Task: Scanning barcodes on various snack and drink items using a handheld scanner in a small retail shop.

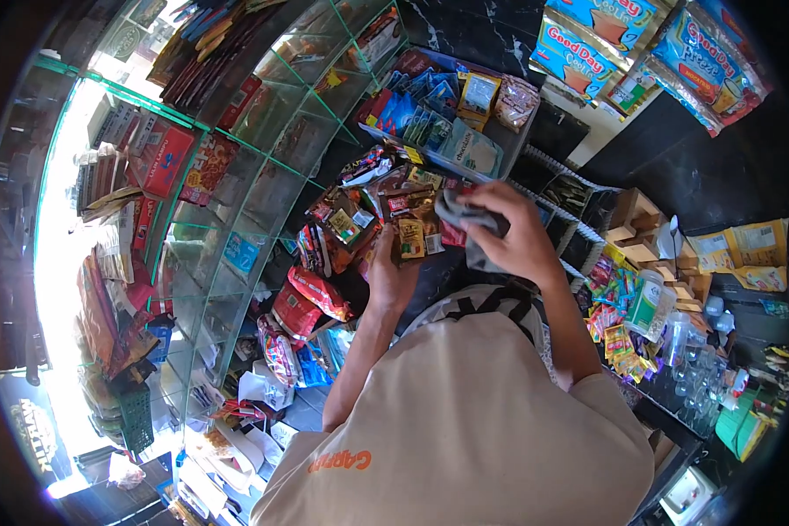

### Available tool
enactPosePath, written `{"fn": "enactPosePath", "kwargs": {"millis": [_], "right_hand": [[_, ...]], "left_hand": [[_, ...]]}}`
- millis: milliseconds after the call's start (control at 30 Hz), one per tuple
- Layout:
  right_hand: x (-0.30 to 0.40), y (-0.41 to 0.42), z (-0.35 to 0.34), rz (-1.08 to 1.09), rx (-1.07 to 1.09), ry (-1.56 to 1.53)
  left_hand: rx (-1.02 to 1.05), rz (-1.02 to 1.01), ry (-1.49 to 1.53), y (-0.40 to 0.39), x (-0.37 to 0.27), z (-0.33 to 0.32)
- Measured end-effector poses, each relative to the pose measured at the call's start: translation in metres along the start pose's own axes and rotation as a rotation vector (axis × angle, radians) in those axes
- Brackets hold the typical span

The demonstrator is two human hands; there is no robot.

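Note:
My left hand (pixel 392 273) grips a brown and gold coffee sachet (pixel 411 209) from below, its thumb lying over the lower edge. In my right hand (pixel 516 230) is a bunched grey cloth (pixel 468 214), just right of the sachet; part of it hangs below the fingers. Another brown sachet (pixel 344 220) lies left of the one I hold, among other packets. Behind both hands stands a plastic bin (pixel 434 154) of sachets, with a pale chocolatos packet (pixel 470 148) at its front.
Glass shelving (pixel 237 191) with packaged goods runs along the left. Red snack bags (pixel 312 299) sit beside my left forearm. To the right are a white rack (pixel 569 217), wooden boxes (pixel 638 214), candy packets (pixel 608 296) and drinking glasses (pixel 697 371). Good Day packs (pixel 703 69) hang at upper right.

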State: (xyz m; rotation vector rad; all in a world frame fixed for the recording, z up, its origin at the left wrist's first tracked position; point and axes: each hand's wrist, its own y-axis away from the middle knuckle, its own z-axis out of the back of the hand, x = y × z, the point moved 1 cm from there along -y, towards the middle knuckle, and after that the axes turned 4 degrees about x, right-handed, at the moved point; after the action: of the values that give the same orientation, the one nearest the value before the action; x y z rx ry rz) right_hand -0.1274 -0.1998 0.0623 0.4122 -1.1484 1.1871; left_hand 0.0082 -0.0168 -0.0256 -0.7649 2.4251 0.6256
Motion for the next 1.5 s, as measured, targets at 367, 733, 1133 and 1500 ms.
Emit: {"fn": "enactPosePath", "kwargs": {"millis": [367, 733, 1133, 1500], "right_hand": [[-0.005, 0.000, -0.082, 0.274, 0.028, 0.439], [-0.005, 0.012, -0.070, 0.380, 0.191, 0.315], [-0.033, 0.020, -0.003, 0.135, 0.358, 0.166], [-0.011, -0.004, -0.035, 0.095, -0.028, 0.045]], "left_hand": [[0.014, 0.099, 0.022, -0.001, -0.008, -0.008], [0.032, 0.113, -0.004, -0.006, -0.018, -0.010], [0.004, 0.024, -0.055, -0.002, -0.004, 0.005], [0.108, -0.039, -0.147, 0.005, 0.000, -0.003]]}}
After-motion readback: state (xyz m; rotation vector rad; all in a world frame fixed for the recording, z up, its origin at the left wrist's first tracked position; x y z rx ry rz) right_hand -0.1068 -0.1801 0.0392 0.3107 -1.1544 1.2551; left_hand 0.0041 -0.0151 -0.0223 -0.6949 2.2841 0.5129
